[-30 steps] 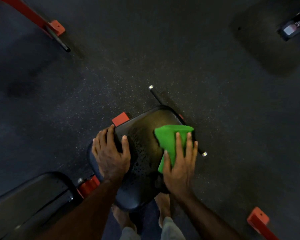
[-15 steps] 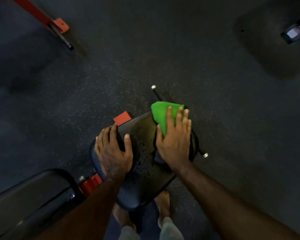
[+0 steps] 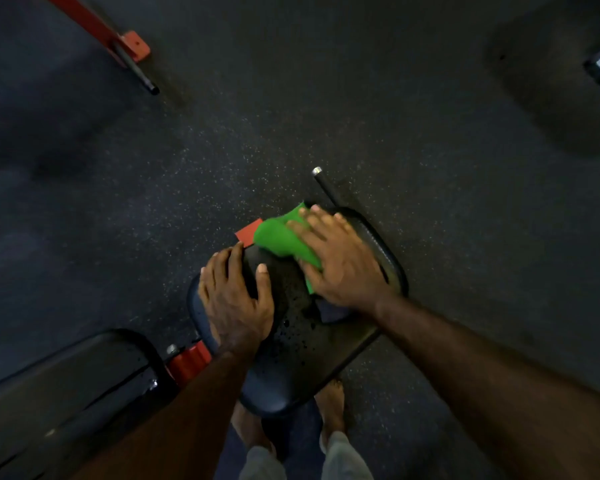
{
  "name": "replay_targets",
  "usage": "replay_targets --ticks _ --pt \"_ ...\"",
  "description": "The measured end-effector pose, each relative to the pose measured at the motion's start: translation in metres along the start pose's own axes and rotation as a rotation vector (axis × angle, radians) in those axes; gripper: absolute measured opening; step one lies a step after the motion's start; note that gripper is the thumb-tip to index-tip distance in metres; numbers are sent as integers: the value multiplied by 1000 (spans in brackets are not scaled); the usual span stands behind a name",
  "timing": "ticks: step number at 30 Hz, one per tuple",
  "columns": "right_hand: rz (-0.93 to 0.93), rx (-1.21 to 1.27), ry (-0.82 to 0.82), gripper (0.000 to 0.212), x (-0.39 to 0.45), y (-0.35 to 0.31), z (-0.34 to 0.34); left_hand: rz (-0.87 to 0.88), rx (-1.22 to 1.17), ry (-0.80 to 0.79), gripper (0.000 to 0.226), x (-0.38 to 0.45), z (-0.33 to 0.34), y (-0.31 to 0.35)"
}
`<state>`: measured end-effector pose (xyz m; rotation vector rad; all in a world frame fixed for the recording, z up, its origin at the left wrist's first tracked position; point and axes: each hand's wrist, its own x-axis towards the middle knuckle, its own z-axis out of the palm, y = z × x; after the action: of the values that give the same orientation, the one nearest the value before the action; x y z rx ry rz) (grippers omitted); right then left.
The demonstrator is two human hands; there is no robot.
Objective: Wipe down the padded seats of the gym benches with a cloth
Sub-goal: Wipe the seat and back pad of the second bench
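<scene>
Two bare feet (image 3: 329, 407) show just below the near edge of the padded seat (image 3: 302, 344), partly hidden under it, with grey trouser cuffs (image 3: 347, 455) cut off by the bottom of the frame. Both forearms reach up from the lower corners onto the seat. The left hand (image 3: 234, 303) lies on the seat's left edge, fingers curled over the rim and thumb stretched across the top, gripping the pad. The right hand (image 3: 340, 261) lies flat with fingers straight and spread, pressing the green cloth (image 3: 278, 237) onto the far left corner of the seat; the fingertips are blurred. Most of the cloth sticks out left of the palm, the rest is hidden beneath it. Dark droplets speckle the seat's middle. Left of the seat, a second black pad (image 3: 59, 393) runs out of frame, joined by a red frame part (image 3: 187, 362). Beyond the seat's far edge a black bar (image 3: 324, 185) with a silver tip pokes out over the speckled floor (image 3: 291, 116).
</scene>
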<state>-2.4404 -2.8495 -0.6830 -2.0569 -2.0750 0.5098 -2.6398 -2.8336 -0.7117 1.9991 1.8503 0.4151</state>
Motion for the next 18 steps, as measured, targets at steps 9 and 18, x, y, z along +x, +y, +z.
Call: replay_targets --ticks 9,18 --pt "-97 -15 13 63 1 -27 11 20 -167 35 55 -1 -1 -4" --pt "-160 -69 -16 61 10 -66 29 -514 -618 292 35 -19 -19 -44"
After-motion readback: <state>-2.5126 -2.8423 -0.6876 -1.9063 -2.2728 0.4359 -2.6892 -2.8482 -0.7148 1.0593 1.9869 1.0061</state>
